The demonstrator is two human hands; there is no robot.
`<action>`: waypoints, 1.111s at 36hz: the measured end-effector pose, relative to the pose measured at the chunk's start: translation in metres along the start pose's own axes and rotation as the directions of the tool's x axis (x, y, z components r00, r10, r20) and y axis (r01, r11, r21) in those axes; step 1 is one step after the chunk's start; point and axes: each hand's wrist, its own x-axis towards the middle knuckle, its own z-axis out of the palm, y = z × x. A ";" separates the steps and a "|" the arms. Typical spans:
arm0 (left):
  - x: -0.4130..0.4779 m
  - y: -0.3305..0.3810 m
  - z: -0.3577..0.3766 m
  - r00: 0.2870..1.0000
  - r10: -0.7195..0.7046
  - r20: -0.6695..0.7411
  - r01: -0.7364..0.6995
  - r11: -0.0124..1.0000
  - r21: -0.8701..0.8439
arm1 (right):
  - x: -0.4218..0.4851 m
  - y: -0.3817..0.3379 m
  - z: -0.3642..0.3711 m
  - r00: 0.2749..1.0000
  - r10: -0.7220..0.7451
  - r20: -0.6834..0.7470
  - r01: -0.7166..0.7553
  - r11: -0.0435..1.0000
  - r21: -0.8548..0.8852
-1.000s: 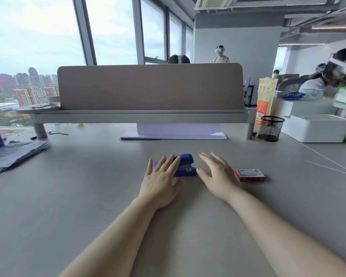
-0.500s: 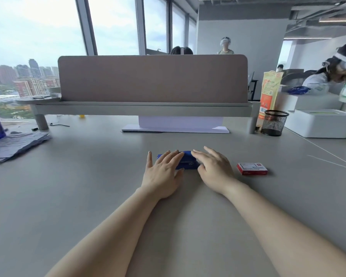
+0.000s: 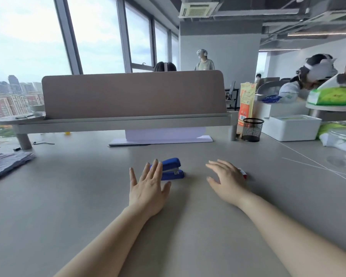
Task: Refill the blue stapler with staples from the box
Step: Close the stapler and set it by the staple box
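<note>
On smooth grey desk point(image 3: 88, 196): glossy blue stapler point(image 3: 173, 169); left hand point(image 3: 148, 188), right hand point(image 3: 227, 181) spread, empty.

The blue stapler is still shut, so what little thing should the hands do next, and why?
Probably the left hand should close around the blue plastic stapler to steady it. Its open fingers already overlap the stapler's near end, while the right hand is open over the small red staple box. The stapler looks shut, so it likely needs holding before it can be opened.
</note>
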 end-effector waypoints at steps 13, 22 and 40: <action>0.007 0.005 0.004 0.996 -0.015 0.091 0.014 1.000 0.014 | -0.036 0.060 -0.038 0.982 0.119 0.144 -0.103 0.988 -0.113; 0.044 0.013 0.019 0.991 0.008 0.132 -0.008 1.000 -0.002 | 0.008 0.054 -0.012 0.965 0.155 0.212 -0.138 0.986 -0.090; 0.194 0.012 0.077 0.981 0.060 0.185 -0.051 0.997 -0.052 | 0.153 0.082 0.041 0.967 0.150 0.206 -0.148 0.989 -0.026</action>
